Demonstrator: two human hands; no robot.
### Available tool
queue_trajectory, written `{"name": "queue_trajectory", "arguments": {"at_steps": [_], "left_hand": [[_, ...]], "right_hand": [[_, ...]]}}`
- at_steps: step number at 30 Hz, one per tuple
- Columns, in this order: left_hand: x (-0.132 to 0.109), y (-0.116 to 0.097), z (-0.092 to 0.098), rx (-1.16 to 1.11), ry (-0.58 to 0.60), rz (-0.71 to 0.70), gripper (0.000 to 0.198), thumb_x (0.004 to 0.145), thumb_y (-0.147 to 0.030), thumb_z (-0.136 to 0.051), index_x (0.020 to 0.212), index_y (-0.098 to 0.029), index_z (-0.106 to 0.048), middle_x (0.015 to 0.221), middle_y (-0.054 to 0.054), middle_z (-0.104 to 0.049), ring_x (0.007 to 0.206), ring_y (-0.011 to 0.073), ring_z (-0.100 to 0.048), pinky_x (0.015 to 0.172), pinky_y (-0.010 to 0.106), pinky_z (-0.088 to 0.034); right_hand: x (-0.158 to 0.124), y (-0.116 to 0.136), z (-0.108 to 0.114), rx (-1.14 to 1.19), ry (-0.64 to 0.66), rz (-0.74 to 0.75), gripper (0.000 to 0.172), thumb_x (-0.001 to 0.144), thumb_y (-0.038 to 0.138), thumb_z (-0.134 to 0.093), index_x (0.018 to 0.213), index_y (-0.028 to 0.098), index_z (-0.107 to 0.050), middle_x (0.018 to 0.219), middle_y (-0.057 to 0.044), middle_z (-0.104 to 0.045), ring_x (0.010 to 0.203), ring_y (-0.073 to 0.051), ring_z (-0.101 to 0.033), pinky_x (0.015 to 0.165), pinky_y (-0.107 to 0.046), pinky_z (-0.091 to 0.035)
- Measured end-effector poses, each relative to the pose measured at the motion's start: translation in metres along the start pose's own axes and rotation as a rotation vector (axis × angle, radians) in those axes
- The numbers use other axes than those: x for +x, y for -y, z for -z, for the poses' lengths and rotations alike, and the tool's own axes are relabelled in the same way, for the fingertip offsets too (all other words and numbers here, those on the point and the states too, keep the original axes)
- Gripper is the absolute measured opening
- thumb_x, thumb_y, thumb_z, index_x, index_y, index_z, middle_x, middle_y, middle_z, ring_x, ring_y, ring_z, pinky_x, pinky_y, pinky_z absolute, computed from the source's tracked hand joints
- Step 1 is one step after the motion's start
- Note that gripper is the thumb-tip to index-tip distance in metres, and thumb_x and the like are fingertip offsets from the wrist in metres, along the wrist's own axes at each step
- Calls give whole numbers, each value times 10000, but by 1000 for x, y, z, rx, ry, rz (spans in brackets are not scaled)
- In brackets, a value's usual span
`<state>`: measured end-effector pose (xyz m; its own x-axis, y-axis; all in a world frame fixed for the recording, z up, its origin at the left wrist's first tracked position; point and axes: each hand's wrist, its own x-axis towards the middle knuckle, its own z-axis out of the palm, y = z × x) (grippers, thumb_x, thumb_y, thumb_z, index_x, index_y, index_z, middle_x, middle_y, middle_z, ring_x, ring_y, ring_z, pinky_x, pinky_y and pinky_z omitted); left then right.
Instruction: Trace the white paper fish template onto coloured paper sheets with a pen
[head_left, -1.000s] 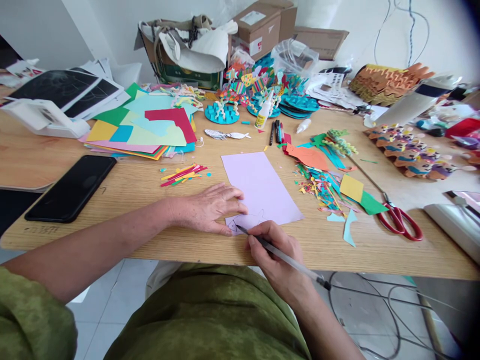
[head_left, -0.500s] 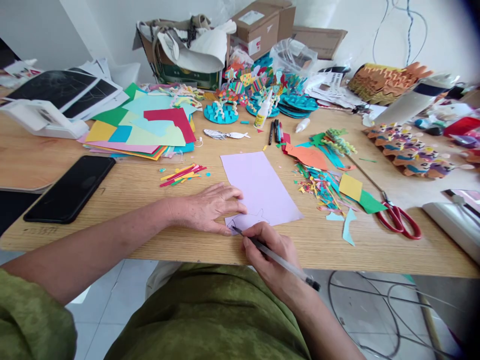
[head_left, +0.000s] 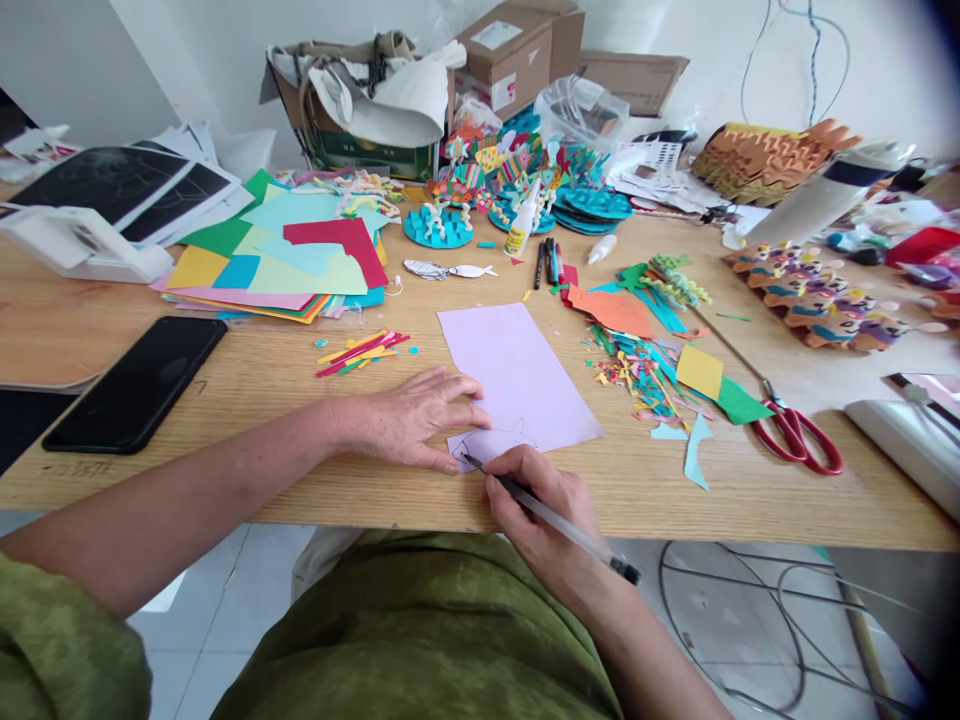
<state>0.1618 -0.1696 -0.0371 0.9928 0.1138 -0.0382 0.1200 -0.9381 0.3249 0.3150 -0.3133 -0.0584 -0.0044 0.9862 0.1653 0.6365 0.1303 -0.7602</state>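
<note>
A sheet of light purple paper (head_left: pixel 517 360) lies near the table's front edge, with a thin dark outline drawn on its lower end. My left hand (head_left: pixel 420 415) rests with fingers apart on the table and the paper's left edge. Gripped in my right hand (head_left: pixel 544 505) is a pen (head_left: pixel 559 520) with a clear barrel and dark cap end; its tip meets the paper at the left end of the outline. Part of the drawing is hidden behind my right hand. Beyond the sheet lies a paper fish (head_left: pixel 450 270) with dark markings.
Paper scraps (head_left: pixel 637 370) and red-handled scissors (head_left: pixel 799 435) lie to the right. Thin paper strips (head_left: pixel 364 350), a black phone (head_left: pixel 139 385) and stacked coloured paper (head_left: pixel 300 270) are on the left. A glue bottle (head_left: pixel 521 220) and several markers (head_left: pixel 551 262) stand or lie farther back.
The view has shifted very slightly. Both hands keep their places on the paper, and the pen tip stays at the same end of the outline.
</note>
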Motion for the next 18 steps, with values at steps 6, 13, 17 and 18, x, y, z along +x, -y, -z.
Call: {"name": "queue_trajectory", "arguments": {"at_steps": [6,13,17,18], "left_hand": [[0,0,0,6,-9,6,438,811,-394,-540,1201,-210,-459,1265,132,-373,1198,272,-331,1007,441,-268],[0,-2,2,20,3,-6,446,819,-383,-535,1208,-175,-465,1255,158,-379,1197,267,-329,1010,436,-260],[0,-2,2,13,-5,-9,429,834,-394,-509,1198,-169,-475,1251,161,-384,1202,265,-328,1014,436,-251],[0,-2,2,13,-8,-10,427,838,-399,-502,1197,-170,-475,1252,161,-385,1204,266,-327,1014,439,-249]], "right_hand": [[1,0,0,20,3,12,53,794,160,-475,762,198,-493,583,47,-540,503,-84,-492,494,-189,-343],[0,0,0,39,-24,10,46,786,155,-479,764,193,-493,568,48,-531,483,-81,-479,477,-186,-336],[-1,-2,0,42,-42,-13,31,788,169,-482,772,191,-498,563,46,-539,475,-81,-479,473,-187,-342],[-1,-2,0,40,-38,-16,31,788,170,-483,770,192,-497,566,45,-544,477,-82,-483,475,-188,-345]]}}
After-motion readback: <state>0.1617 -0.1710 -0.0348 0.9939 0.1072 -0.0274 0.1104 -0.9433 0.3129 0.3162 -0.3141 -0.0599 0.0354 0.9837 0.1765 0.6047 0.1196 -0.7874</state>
